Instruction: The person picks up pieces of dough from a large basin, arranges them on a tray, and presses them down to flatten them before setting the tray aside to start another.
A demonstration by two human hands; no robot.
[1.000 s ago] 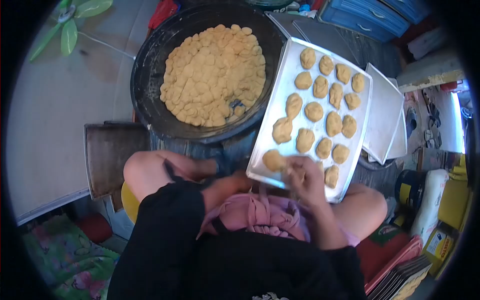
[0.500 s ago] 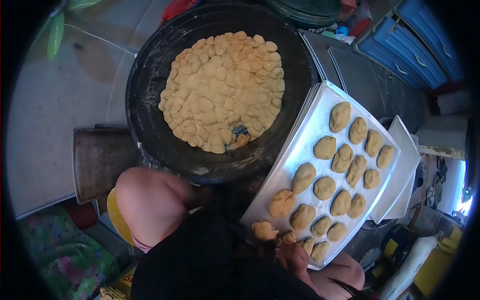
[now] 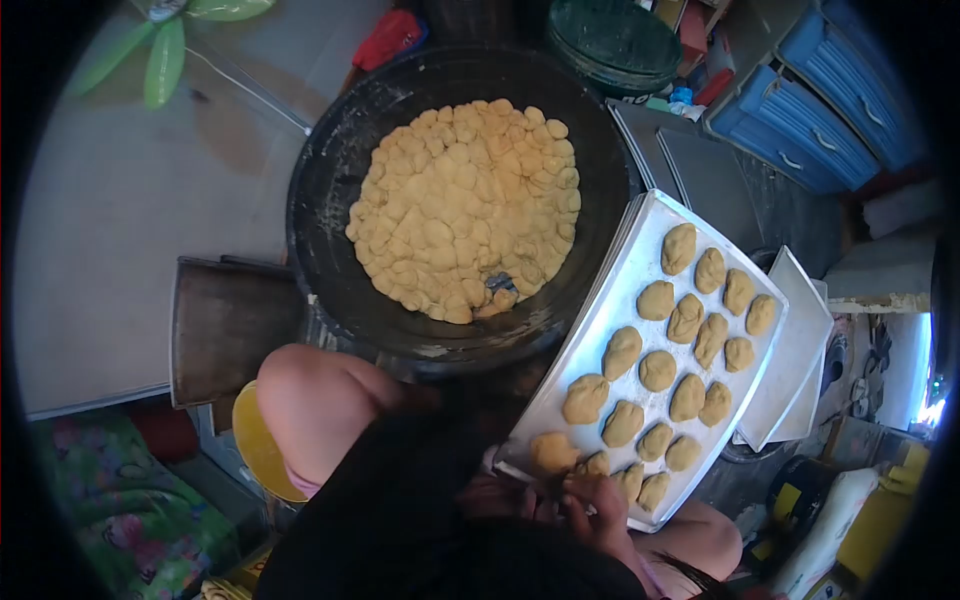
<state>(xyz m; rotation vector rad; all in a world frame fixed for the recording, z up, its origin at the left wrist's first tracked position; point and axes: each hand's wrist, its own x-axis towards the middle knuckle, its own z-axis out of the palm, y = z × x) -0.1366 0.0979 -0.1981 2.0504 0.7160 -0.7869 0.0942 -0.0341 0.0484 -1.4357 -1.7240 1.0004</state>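
Note:
A metal baking tray [image 3: 655,215] slants across my lap, bearing rows of lumpy dough pieces [image 3: 657,371]. At its near left corner, my right hand [image 3: 597,508] has its fingers curled together just below the nearest small pieces; whatever they may hold is hidden. Close beside it, at the tray's corner, my left hand [image 3: 500,495] is dim and partly lost against the black clothing, so its fingers do not show clearly. Beyond my knees stands a large black tub [image 3: 325,190] with a wide mass of dough balls [image 3: 460,210]; a dark gap shows at the mass's near edge.
More trays [image 3: 795,345] lie under and right of the front one. Dark metal sheets [image 3: 225,330] lean left of the tub. Blue drawers [image 3: 800,130] and a green basin [image 3: 615,45] stand at the back. A yellow stool [image 3: 262,450] is under me.
The whole view has shifted, with the tub now lower and further right. My right hand has drawn slightly back from the small dough pieces at the tray's near corner.

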